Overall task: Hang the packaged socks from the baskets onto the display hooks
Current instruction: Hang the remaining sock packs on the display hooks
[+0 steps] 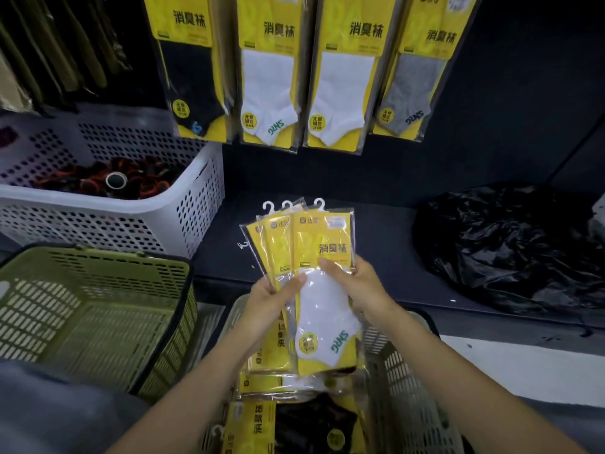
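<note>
holding fanned yellow plastic-sleeved white sock packs, left grip and right grip clasp them mid-body; light, slippery, likely steadier pinched near their twelve-o'clock white hooks.

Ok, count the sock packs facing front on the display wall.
4 in a row: black pack leftmost, first white pack, second white pack, grey pack rightmost. More hang partly hidden behind each.

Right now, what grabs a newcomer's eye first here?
The fan of yellow sock packs at centre, white hooks up, held by the left hand and right hand. Then the row of four hanging sock packs along the top: black, white, white, grey. A crumpled black plastic bag lies on the shelf at right.
</note>
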